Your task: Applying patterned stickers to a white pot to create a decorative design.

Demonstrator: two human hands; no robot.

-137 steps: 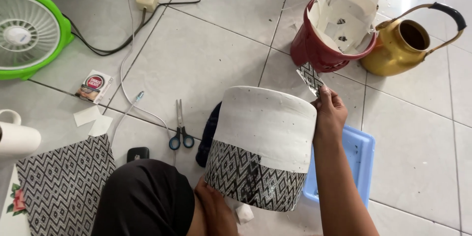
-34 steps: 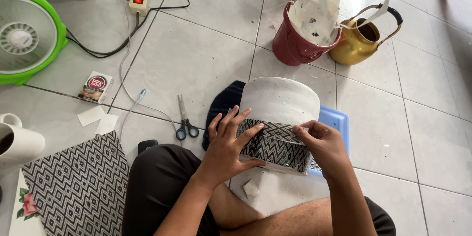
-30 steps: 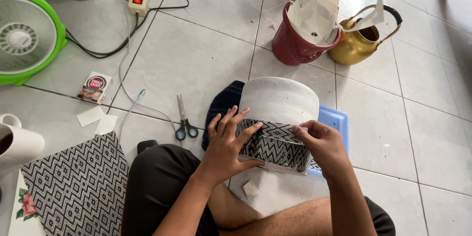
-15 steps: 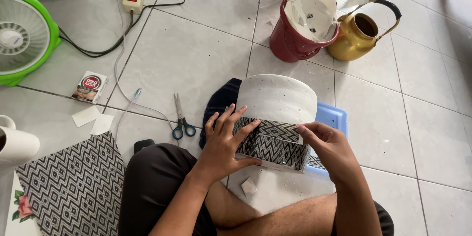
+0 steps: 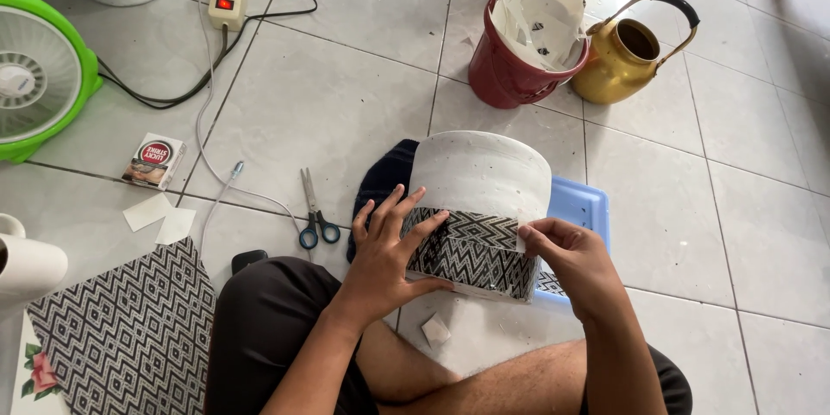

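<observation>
Left hand point(image 5: 391, 246) lies flat, fingers spread, on the black-and-white zigzag patterned band point(image 5: 474, 251). Right hand point(image 5: 566, 246) pinches the band's edge between thumb and fingers. One white cylindrical pot point(image 5: 480, 186), resting on the lap above the tiled floor point(image 5: 346, 95). One pair of blue-handled scissors point(image 5: 313, 212) nearby.

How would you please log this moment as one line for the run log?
left hand: flat on patterned band | right hand: pinching band edge | white pot: on its side | scissors: on floor
</observation>
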